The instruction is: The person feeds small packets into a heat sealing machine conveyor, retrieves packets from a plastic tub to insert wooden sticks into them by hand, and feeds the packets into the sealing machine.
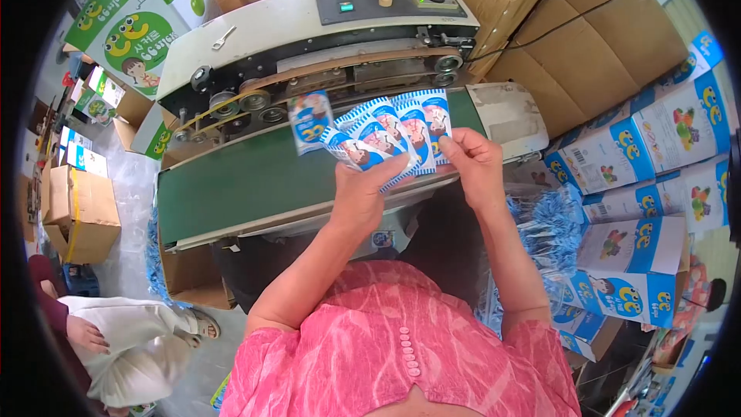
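Several blue-and-white packets (378, 133) are fanned out between my two hands, above the green conveyor belt (231, 185). My left hand (363, 189) is closed on the lower left of the fan, its thumb lying over the packets. At the fan's right end, my right hand (472, 156) pinches the edge of a packet between thumb and fingers. One more packet (311, 120) stands tilted at the left end of the fan, by the machine's rollers; whether it is held cannot be made out.
Behind the belt stands a sealing machine (309, 31) with rollers and knobs. Printed cartons (648, 147) are stacked at the right, above a heap of blue wrappers (548, 224). A person in white trousers (131, 340) is at the lower left, near a cardboard box (96, 208).
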Demonstrator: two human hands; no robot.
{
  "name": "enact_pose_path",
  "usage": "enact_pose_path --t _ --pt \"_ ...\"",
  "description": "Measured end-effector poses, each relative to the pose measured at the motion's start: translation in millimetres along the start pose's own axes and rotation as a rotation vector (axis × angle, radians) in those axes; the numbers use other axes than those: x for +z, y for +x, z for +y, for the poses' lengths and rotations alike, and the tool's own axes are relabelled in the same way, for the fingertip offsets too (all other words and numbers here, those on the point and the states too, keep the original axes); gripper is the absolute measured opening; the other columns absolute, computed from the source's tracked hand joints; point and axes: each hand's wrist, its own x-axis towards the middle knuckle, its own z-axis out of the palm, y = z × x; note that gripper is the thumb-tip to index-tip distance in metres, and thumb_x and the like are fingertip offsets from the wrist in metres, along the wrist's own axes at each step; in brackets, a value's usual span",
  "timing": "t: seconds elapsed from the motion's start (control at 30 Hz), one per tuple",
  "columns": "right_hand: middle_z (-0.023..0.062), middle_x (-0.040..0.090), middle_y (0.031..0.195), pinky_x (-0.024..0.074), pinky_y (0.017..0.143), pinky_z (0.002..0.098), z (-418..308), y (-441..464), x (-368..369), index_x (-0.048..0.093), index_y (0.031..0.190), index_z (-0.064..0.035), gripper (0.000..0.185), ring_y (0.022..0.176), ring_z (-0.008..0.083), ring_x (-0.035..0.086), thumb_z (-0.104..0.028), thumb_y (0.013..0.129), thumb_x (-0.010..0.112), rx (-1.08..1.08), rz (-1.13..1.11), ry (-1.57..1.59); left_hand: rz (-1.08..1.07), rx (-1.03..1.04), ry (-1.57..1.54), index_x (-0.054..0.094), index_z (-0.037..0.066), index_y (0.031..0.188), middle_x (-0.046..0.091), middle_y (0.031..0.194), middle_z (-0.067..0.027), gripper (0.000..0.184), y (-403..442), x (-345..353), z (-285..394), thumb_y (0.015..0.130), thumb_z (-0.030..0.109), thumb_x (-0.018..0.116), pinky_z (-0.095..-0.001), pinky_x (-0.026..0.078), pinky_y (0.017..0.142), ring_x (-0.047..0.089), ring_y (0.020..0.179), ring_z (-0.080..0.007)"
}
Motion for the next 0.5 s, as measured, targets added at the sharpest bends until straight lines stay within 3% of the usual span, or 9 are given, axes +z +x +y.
enact_pose_path --t 0.17,0.23,0.5 --pt "0.0040 0.065 0.080 0.0535 0.055 0.0228 4 25 -33 0.063 0.095 0.0014 0.016 0.065 0.0084 0.061 -0.013 0.089 0.058 -0.095 0.280 0.075 0.038 0.013 -0.004 0.057 0.004 0.108 0.065 0.101 -0.0076 0.034 0 1 2 0.076 -0.003 0.067 -0.0344 0.057 0.074 0.065 0.087 -0.0190" --pt "0.0059 0.065 0.080 0.0542 0.053 0.0235 11 46 -58 0.062 0.092 0.0022 0.017 0.064 0.0107 0.063 -0.014 0.089 0.058 -0.010 0.356 0.014 0.044 0.017 -0.014 0.057 0.004 0.108 0.065 0.100 -0.0075 0.034 -2 -1 4 0.076 -0.003 0.067 -0.0344 0.057 0.074 0.065 0.087 -0.0189" --pt "0.0057 0.066 0.082 0.0514 0.052 0.0228 20 85 -52 0.064 0.096 0.0016 0.018 0.066 0.0103 0.062 -0.013 0.087 0.060 0.122 0.143 -0.191 0.021 0.024 -0.014 0.057 0.004 0.108 0.065 0.100 -0.0075 0.034 -6 -2 12 0.076 -0.004 0.067 -0.0348 0.057 0.074 0.065 0.089 -0.0194"
